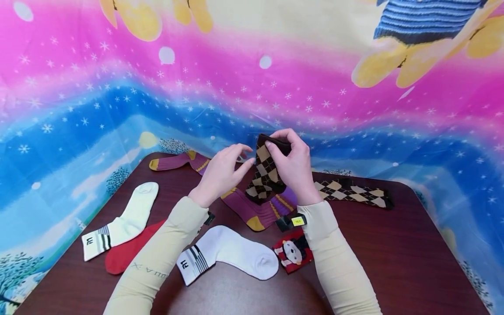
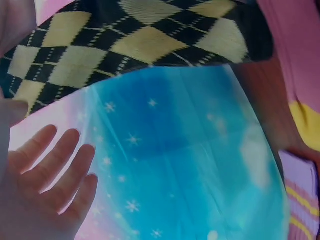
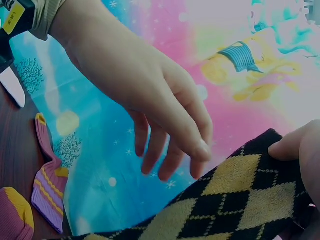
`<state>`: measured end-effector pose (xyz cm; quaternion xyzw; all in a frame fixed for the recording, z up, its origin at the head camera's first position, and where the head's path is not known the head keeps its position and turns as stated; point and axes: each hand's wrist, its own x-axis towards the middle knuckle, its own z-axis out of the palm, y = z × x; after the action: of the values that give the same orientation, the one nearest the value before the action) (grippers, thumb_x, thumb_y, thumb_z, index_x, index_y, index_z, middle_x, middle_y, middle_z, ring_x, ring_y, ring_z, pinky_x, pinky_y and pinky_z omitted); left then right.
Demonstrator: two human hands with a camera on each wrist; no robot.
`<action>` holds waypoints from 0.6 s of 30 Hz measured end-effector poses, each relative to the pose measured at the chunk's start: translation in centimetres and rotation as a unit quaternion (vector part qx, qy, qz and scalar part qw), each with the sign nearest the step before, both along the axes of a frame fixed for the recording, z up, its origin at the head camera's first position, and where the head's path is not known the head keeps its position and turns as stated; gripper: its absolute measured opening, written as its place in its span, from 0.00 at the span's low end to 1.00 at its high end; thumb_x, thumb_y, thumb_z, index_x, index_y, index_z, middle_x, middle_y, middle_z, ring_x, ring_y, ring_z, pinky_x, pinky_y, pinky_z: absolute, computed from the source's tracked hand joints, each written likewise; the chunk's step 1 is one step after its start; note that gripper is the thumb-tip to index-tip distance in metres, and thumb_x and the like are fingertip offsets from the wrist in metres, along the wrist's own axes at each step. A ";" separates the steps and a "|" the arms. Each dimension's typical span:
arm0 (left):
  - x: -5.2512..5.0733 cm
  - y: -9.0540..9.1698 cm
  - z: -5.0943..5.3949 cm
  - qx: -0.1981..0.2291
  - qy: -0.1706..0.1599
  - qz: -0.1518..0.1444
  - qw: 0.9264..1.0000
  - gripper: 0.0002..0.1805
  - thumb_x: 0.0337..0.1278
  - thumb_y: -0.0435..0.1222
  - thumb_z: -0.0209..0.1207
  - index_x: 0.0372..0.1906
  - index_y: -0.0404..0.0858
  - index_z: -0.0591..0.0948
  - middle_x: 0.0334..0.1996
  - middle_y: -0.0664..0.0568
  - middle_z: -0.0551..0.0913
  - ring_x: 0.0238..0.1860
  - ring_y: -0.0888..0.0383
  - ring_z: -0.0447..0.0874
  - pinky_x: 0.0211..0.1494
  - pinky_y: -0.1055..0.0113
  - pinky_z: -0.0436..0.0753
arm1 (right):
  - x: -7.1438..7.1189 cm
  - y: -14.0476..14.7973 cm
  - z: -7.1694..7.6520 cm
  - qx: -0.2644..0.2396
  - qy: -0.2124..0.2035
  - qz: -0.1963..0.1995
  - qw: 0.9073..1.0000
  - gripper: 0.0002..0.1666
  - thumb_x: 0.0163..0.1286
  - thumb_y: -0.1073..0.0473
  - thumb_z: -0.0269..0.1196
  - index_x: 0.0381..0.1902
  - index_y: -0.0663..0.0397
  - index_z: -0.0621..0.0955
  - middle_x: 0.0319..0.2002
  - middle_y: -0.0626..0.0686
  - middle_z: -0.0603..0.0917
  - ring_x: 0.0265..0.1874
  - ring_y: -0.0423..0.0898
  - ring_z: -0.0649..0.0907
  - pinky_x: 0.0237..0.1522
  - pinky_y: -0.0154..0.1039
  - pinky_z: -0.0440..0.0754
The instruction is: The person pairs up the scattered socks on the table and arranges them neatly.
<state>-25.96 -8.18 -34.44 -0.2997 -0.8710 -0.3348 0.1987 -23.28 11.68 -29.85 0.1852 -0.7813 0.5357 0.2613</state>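
Above the counter, toward its far side, we hold an argyle sock raised in the right hand, with thumb and fingers pinching its upper end. Our left hand is open just beside it, gripping nothing. We judge the lift complete and the sorting unfinished: a similar patterned sock lies separately at right, and two matching white socks, one left and one nearer, lie apart. The raised sock's long axis runs nearly upright, its lower end hanging downward and slightly left.
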 end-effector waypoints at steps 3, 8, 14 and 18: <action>0.1 0.5 0.4 0.010 -0.008 -0.019 1.000 0.18 0.75 0.45 0.57 0.60 0.40 0.79 0.48 0.51 0.82 0.49 0.55 0.81 0.52 0.61 0.80 | 1.2 -0.4 1.2 0.006 -0.001 0.006 1.000 0.07 0.73 0.67 0.65 0.47 0.62 0.82 0.46 0.60 0.84 0.43 0.51 0.85 0.43 0.49 0.83; 0.2 1.2 0.7 0.038 0.011 -0.035 0.999 0.09 0.76 0.39 0.57 0.50 0.38 0.80 0.43 0.51 0.82 0.40 0.56 0.80 0.42 0.62 0.79 | 1.9 -0.6 1.5 0.009 -0.007 0.016 1.000 0.09 0.73 0.66 0.65 0.48 0.63 0.81 0.47 0.59 0.84 0.45 0.52 0.85 0.45 0.49 0.83; 0.2 1.4 0.7 0.066 0.048 -0.036 0.996 0.04 0.76 0.35 0.57 0.44 0.38 0.79 0.38 0.52 0.81 0.36 0.59 0.78 0.39 0.63 0.78 | -0.3 0.4 -1.1 -0.003 -0.024 0.017 1.000 0.21 0.72 0.59 0.67 0.60 0.52 0.77 0.54 0.53 0.81 0.50 0.48 0.82 0.47 0.50 0.81; 0.2 1.6 1.0 0.072 0.054 -0.031 0.995 0.05 0.76 0.34 0.56 0.45 0.37 0.80 0.39 0.51 0.81 0.38 0.59 0.79 0.41 0.63 0.79 | -0.7 0.9 -2.1 0.011 -0.024 0.012 1.000 0.24 0.72 0.51 0.68 0.63 0.48 0.76 0.55 0.49 0.81 0.52 0.45 0.80 0.50 0.50 0.78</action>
<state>-25.79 -6.53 -33.47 -0.3292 -0.8228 -0.3859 0.2562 -23.98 12.61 -31.94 0.1845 -0.7906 0.5348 0.2343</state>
